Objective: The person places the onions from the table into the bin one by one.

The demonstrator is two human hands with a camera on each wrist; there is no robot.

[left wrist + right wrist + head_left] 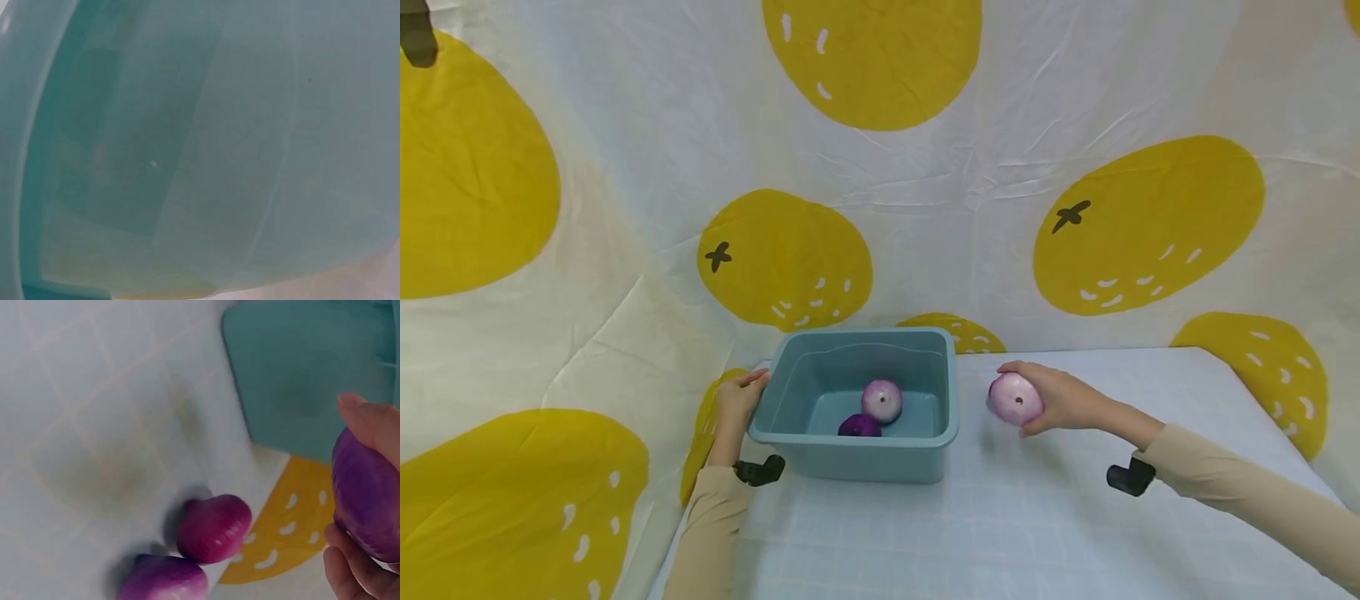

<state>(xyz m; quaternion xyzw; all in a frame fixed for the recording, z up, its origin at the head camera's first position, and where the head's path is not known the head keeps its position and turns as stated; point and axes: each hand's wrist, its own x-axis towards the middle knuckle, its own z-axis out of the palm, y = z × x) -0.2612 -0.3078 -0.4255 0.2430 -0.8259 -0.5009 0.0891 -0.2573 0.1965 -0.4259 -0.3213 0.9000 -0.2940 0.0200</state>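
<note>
My right hand (pixel 1054 398) grips a red onion (pixel 1018 400) in the air to the right of a blue-green plastic basin (pixel 872 462). In the right wrist view, thumb and fingers curl round this purple onion (pixel 365 497). At the basin's left side, my left hand (pixel 739 408) holds the rim, its fingers bent against it; the fingertips are partly hidden. A pale red onion (pixel 882 402) and a darker purple one (pixel 860 426) lie inside the basin. The left wrist view is filled by the basin's outer wall (pixel 206 137), without the hand.
Two more red onions lie in the right wrist view, one magenta (pixel 214 528) and one purple (pixel 164 580), near the fruit-print cloth. A pale checked cloth covers the table (pixel 1000 533). A fruit-print curtain (pixel 955 242) hangs behind and at the left.
</note>
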